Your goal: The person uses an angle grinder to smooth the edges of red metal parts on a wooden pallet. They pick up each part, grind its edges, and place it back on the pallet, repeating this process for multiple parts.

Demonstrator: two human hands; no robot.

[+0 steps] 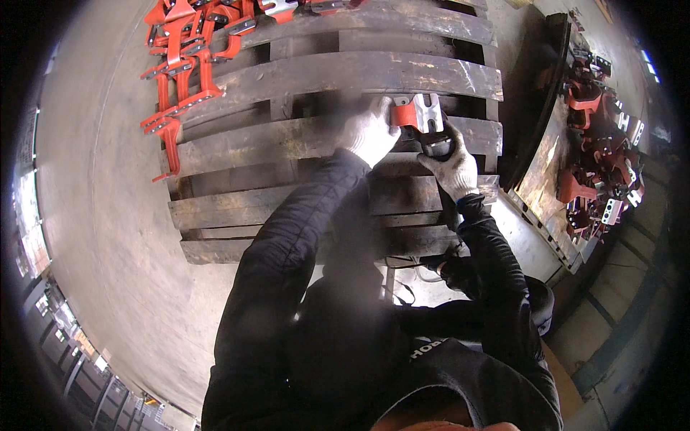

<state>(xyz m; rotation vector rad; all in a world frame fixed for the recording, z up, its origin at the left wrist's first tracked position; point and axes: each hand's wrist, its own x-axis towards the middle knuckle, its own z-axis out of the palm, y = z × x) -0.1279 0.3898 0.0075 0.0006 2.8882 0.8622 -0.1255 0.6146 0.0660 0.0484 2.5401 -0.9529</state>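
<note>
My left hand, in a white work glove, grips the red end of a metal bracket whose other end is bare silver and notched. My right hand, also gloved, is wrapped round a black hand-held tool against the near side of the bracket's silver end. The tool's far part is hidden by the bracket and my fingers, so its exact kind does not show. Both hands are above the slats of a wooden pallet.
Several red brackets lie heaped along the pallet's far left edge. To the right, a second wooden platform bears a pile of dark red and silver brackets. Concrete floor stretches along the left. Dark cables hang near the pallet's front edge.
</note>
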